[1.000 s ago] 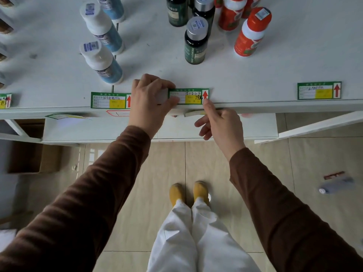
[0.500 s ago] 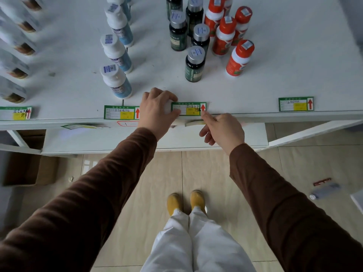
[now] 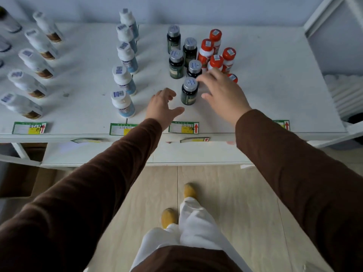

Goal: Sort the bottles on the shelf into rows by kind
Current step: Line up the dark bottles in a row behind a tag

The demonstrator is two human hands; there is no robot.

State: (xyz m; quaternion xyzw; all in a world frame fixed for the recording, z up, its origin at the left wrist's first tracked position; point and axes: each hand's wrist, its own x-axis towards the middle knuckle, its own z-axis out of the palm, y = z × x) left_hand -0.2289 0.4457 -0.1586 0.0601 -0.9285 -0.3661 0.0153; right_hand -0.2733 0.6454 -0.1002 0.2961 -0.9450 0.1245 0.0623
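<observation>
A white shelf [image 3: 275,91] fills the far half of the view, with a pale wall behind it and a white upright frame [image 3: 332,30] at its right end. Below its near edge lies light wood-look flooring [image 3: 235,203]. Green price tags [image 3: 183,127] sit along the shelf's near edge.

The left hand [image 3: 163,107] hovers over the shelf just left of the nearest dark green bottle [image 3: 189,91], fingers spread and thumb out, holding nothing. The right hand [image 3: 222,93] reaches in from the right of that bottle, fingers spread; whether its fingertips touch the bottle's silver cap, I cannot tell.

Behind that bottle, more dark green bottles [image 3: 176,61] stand clustered, with red-capped bottles [image 3: 216,61] mixed in tightly on their right. Left of them, white bottles with blue labels [image 3: 123,79] form a row running near to far. At the far left, white bottles with brown bases [image 3: 35,61] stand in another row.
</observation>
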